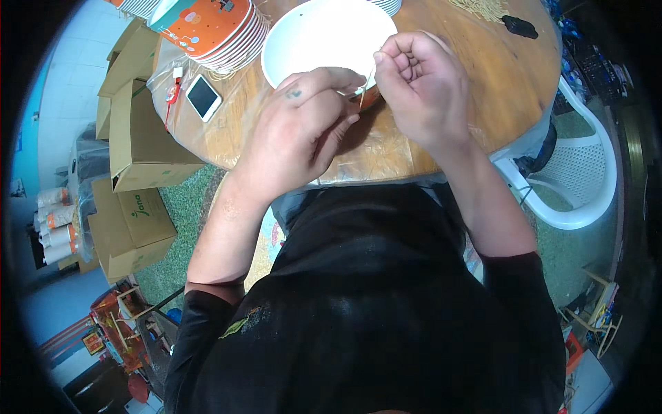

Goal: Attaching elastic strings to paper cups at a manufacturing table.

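A round paper bucket (327, 38) stands at the table's near side with its white inside facing me. A strip of its orange outside shows below the rim, between my hands. My left hand (303, 121) curls at the near rim, forefinger on the edge and thumb lower against the outer side. A thin pale cord (363, 95) hangs by that fingertip and runs up along the rim toward my right hand (427, 86). The right fingers are closed, thumb and forefinger pinching the cord. Where the cord meets the bucket wall is partly hidden by my left fingers.
A nested stack of orange paper buckets (217, 34) stands at left. Near it lie a white phone (204, 98) and a red cable (172, 93). Pale cords (483, 8) and a black object (520, 27) lie far right. Cardboard boxes (148, 138) and a white chair (572, 172) flank the table.
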